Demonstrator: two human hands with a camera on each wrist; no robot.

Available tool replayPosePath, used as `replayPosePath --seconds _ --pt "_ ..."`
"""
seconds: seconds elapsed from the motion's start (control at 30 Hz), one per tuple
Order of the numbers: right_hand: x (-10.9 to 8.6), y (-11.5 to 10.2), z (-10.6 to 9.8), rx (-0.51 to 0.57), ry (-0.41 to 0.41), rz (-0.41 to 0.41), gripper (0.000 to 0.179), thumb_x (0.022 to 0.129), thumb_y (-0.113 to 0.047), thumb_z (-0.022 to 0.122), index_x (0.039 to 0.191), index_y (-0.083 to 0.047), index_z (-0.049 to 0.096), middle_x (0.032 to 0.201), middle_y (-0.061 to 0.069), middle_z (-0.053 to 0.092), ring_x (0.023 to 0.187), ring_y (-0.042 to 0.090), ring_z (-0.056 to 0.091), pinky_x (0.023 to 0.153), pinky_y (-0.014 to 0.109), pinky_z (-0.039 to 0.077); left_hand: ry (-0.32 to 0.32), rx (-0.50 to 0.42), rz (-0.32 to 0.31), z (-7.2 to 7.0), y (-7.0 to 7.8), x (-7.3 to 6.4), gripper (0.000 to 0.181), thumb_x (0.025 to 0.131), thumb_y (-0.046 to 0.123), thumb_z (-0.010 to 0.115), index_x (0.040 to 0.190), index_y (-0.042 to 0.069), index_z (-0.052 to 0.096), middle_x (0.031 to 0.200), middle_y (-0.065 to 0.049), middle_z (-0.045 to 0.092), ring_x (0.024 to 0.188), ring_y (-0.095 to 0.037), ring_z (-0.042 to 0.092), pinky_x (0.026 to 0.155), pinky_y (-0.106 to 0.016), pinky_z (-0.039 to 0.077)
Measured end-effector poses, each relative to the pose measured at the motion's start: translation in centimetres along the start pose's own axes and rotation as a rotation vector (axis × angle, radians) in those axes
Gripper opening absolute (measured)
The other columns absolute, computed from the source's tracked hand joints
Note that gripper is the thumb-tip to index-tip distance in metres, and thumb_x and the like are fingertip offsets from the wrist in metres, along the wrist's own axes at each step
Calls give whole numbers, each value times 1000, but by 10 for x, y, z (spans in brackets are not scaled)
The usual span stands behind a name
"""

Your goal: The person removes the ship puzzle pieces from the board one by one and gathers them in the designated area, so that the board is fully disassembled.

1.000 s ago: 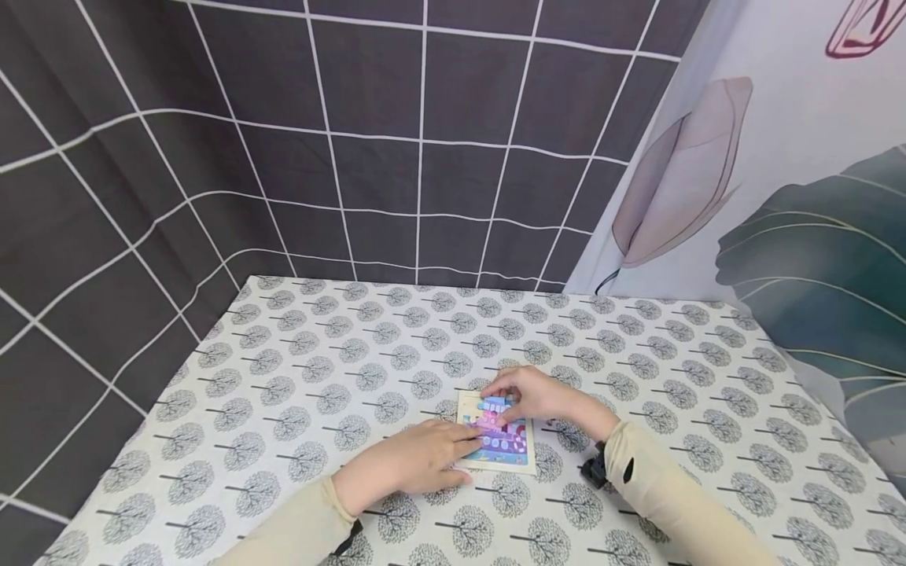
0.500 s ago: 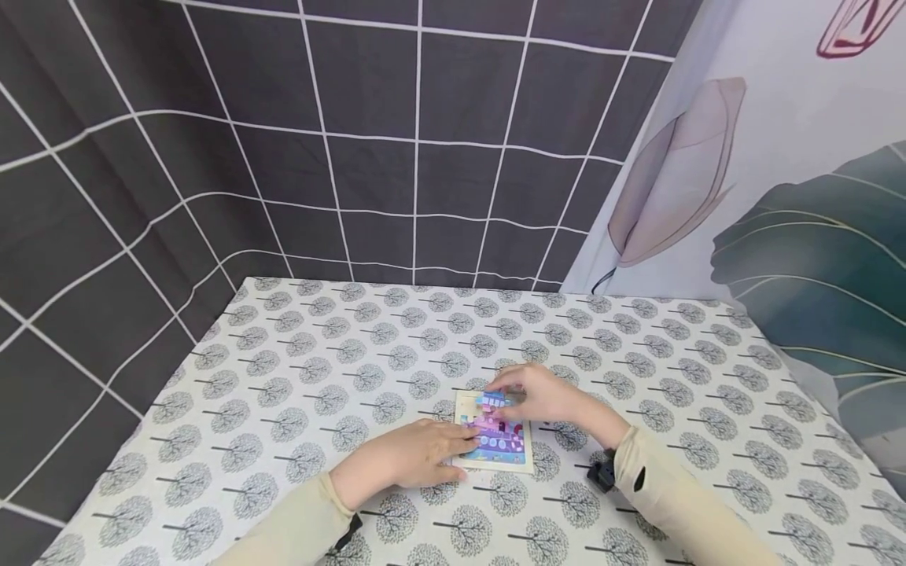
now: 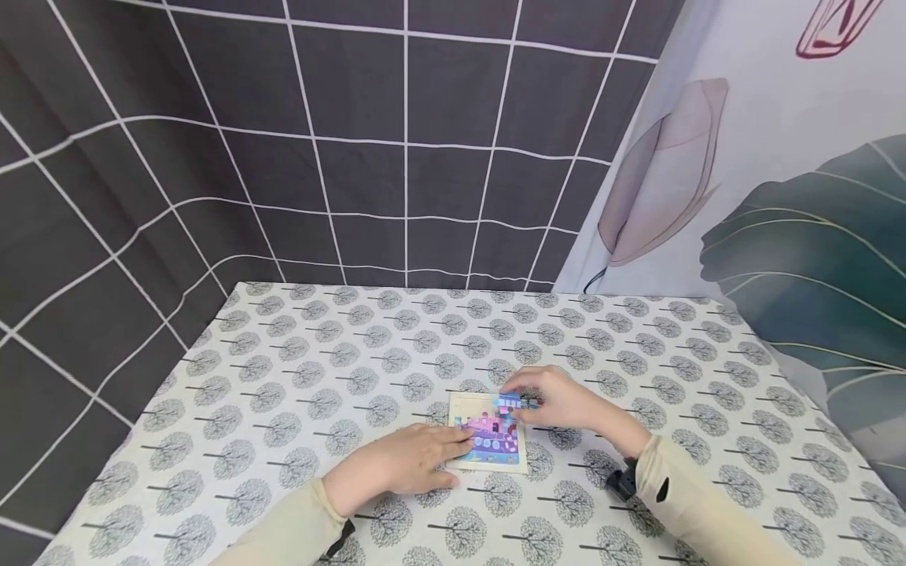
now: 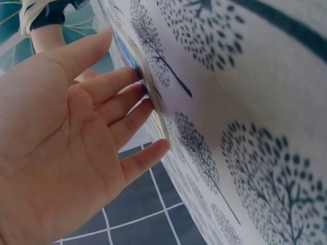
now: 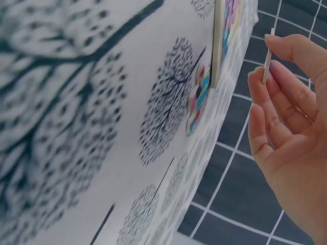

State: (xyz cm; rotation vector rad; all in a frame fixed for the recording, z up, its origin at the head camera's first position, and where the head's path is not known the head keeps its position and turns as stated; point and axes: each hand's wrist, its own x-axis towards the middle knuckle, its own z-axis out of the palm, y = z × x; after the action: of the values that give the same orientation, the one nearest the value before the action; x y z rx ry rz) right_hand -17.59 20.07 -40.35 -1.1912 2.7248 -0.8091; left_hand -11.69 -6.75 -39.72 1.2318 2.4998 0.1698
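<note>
A small jigsaw puzzle board [image 3: 522, 464] with a pale frame and a purple, pink and blue picture lies flat on the table. My left hand [image 3: 418, 457] rests its extended fingertips on the board's left side; in the left wrist view the fingers [image 4: 122, 112] touch it near the edge. Above the board's upper right corner, my right hand [image 3: 559, 399] pinches a blue and pink puzzle piece [image 3: 508, 403] between thumb and fingers. Its thin edge shows in the right wrist view, held clear of the surface. Bare pale backing shows at the board's top.
Another colourful puzzle piece [image 5: 198, 99] lies on the cloth beside the board, partly hidden by my right hand in the head view. The tree-patterned tablecloth [image 3: 318, 393] covers the table. A dark gridded curtain [image 3: 354, 181] hangs behind, with a leaf-print curtain [image 3: 800, 228] at right.
My right hand has moved to the right with the puzzle piece, lifting it off the picture and exposing pale board beneath. My left hand keeps its place on the board.
</note>
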Motion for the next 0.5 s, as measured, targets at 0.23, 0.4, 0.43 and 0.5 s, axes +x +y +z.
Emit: replayPosePath --seconds 0.23,0.4,0.43,0.5 --pt "-15 1 -8 -7 -8 78 32 75 -15 74 105 -11 68 102 -3 66 90 13 59 79 34 53 -15 -8 18 -3 -2 -1 57 93 41 50 143 15 38 151 3 29 137 -16 31 112 -38 28" --pt "-24 1 -13 12 -22 114 32 76 -12 73 107 -7 66 101 0 65 86 13 60 75 31 55 -10 -21 15 -2 -2 -2 57 93 40 50 143 15 39 151 3 29 137 -17 31 113 -38 28" --pt "-26 2 -14 13 -22 118 32 75 -12 74 106 -7 66 100 0 65 85 12 60 74 30 55 -8 -23 16 -2 -2 -2 57 93 40 50 143 15 39 151 3 29 137 -17 31 113 -38 28" --pt "-30 3 -14 11 -24 126 32 75 -13 74 106 -7 66 98 -2 65 84 10 59 73 29 55 -1 -26 17 -1 -2 -2 57 93 40 50 143 15 38 151 3 29 137 -17 31 113 -39 28"
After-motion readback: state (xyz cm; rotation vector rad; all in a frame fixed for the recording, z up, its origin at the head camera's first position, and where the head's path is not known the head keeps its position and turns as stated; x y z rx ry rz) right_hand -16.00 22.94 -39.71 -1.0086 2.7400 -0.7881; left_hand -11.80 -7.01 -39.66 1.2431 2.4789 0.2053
